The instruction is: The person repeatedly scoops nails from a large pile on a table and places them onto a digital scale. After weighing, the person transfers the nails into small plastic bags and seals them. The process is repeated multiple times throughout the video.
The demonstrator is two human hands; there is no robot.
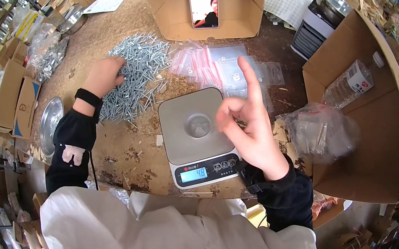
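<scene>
My left hand (105, 77) is at the left side of a heap of silver screws (139, 67), its bent fingers closed among the screws at the edge. My right hand (255, 129) hovers over the right edge of a kitchen scale (181, 142), index finger stretched upward. Its thumb and another finger are pinched together, and whatever may be between them cannot be made out. A small clear round dish (198, 125) sits on the scale's platform, and the scale's display is lit. Beyond my right hand lie flat clear zip bags (231, 62) with small white pieces on or in them.
An open cardboard box (364, 153) at the right holds a plastic bottle (350, 84) and a clear bag of screws (319, 134). A phone (204, 3) leans inside another box (169, 7) at the back. A metal bowl (52, 124) stands beside my left forearm.
</scene>
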